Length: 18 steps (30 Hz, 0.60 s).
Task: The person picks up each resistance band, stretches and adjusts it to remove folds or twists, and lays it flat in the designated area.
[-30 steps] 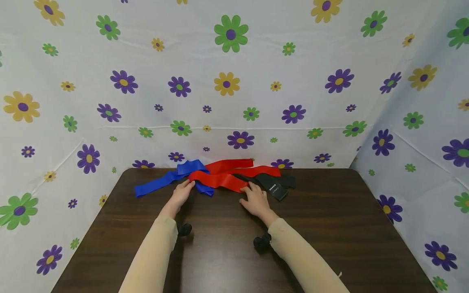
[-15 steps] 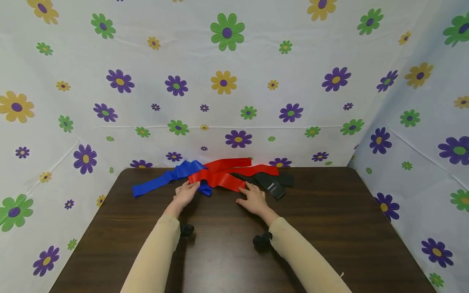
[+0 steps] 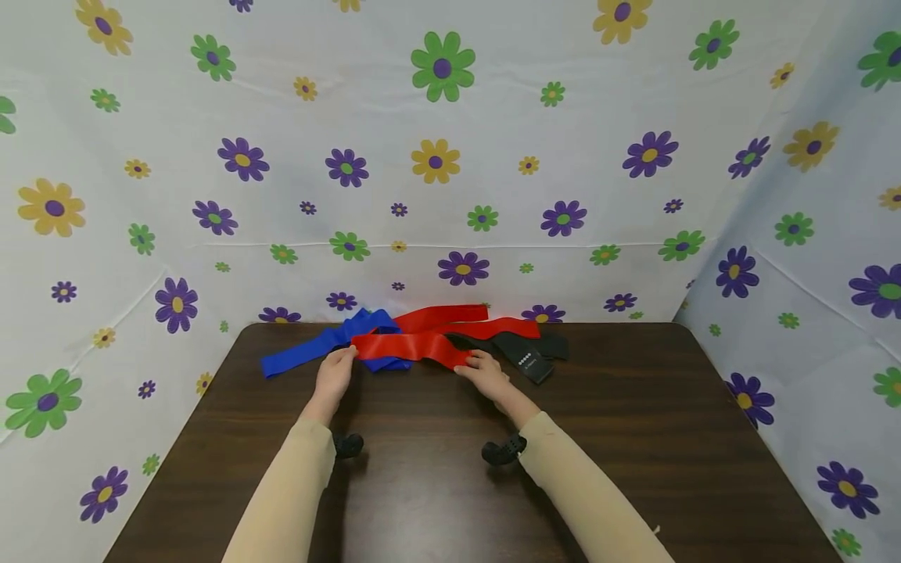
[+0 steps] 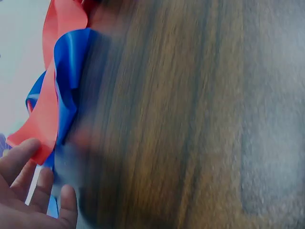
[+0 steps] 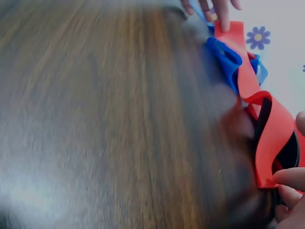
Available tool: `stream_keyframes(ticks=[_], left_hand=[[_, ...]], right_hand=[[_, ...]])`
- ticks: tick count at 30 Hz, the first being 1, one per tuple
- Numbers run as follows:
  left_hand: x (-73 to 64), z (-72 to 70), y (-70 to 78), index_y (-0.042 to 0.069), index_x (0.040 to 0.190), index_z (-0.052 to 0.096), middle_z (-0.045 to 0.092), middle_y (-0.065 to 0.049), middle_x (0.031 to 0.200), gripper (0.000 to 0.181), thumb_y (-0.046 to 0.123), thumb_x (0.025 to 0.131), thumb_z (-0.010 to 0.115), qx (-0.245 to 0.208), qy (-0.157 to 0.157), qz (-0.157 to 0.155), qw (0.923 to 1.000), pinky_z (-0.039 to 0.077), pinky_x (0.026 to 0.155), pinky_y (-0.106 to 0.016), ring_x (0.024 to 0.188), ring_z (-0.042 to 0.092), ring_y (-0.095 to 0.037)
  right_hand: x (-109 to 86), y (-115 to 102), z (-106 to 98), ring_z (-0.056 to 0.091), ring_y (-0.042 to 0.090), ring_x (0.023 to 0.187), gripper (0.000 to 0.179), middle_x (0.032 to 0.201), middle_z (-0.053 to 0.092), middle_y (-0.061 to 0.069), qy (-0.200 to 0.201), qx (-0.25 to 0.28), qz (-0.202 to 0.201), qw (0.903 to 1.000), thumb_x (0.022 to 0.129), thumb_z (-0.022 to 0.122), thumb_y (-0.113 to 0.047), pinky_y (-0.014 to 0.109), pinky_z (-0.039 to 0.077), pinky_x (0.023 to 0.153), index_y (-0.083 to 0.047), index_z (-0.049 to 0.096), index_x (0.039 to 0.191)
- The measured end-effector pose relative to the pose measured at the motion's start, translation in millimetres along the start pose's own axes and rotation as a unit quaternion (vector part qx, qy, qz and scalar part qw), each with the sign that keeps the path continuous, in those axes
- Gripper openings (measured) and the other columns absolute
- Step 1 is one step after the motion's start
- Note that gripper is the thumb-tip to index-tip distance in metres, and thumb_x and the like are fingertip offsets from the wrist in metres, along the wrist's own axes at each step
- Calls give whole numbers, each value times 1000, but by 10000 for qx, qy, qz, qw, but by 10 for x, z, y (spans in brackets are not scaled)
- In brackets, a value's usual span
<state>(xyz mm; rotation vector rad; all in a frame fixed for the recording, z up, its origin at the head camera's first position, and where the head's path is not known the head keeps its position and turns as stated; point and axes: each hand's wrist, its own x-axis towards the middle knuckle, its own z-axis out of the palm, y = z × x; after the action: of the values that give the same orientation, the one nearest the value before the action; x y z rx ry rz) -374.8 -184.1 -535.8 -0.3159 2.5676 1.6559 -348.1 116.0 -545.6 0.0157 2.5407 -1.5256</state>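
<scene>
A flat red exercise band stretches between both hands near the table's far edge. My left hand pinches its left end; in the left wrist view, the thumb lies over the band's corner, the other fingers loosely bent. At the other end, my right hand pinches the band's right corner between thumb and finger. A blue band lies crumpled under the red one, its loose end reaching left. To the right, a black band with white printing lies folded, partly hidden under red lengths.
Further red lengths lie behind, against the flowered cloth at the table's back edge. The dark wooden table spreads out in front. Black wrist cameras sit on both wrists.
My left hand has come to pinch the red band's left end and has drawn it slightly left, flattening its folds. My right hand's fingers have closed on the right corner.
</scene>
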Motion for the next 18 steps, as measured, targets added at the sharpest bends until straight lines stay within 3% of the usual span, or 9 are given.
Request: stream_keyframes(ticks=[3, 6, 10, 14, 18], left_hand=[[-25, -35, -16, -4, 132, 54, 44, -24, 141, 52, 38, 104, 40, -441, -39, -219, 9988, 27, 110, -52, 129, 37, -39], [-65, -64, -37, -3, 132, 55, 46, -23, 139, 54, 40, 103, 43, -865, -82, -395, 9954, 31, 108, -50, 126, 39, -37], [-112, -71, -51, -3, 124, 63, 53, -21, 134, 49, 38, 98, 57, -1099, 291, -434, 9926, 30, 108, -52, 124, 42, -35], [-150, -44, -57, -5, 106, 72, 67, -18, 112, 42, 34, 90, 70, -1336, 818, -350, 9870, 40, 101, -46, 107, 57, -35], [-185, -10, -66, -7, 85, 71, 70, -13, 87, 36, 28, 87, 74, -1595, 853, -197, 9833, 53, 85, -35, 87, 67, -31]], right_hand=[[-7, -24, -11, 31, 38, 134, 58, 149, 33, 20, -95, 736, 52, 9972, 95, 60, -27, 56, 23, 110, 11, 46, 136], [-15, -18, 11, 35, 38, 133, 54, 148, 33, 21, -31, 1072, -13, 9942, 96, 59, -23, 52, 32, 108, 14, 47, 133], [-25, 7, 26, 29, 38, 137, 50, 150, 33, 21, 175, 1445, 111, 9893, 96, 59, -21, 52, 28, 110, 14, 51, 131], [-15, 32, 32, 26, 39, 138, 49, 153, 26, 23, 205, 2239, 329, 9738, 96, 57, -18, 49, 30, 109, 14, 49, 133], [-8, 19, 48, 38, 34, 125, 45, 145, 40, 23, 197, 2789, 482, 9589, 97, 56, -18, 42, 37, 97, 13, 53, 129]])
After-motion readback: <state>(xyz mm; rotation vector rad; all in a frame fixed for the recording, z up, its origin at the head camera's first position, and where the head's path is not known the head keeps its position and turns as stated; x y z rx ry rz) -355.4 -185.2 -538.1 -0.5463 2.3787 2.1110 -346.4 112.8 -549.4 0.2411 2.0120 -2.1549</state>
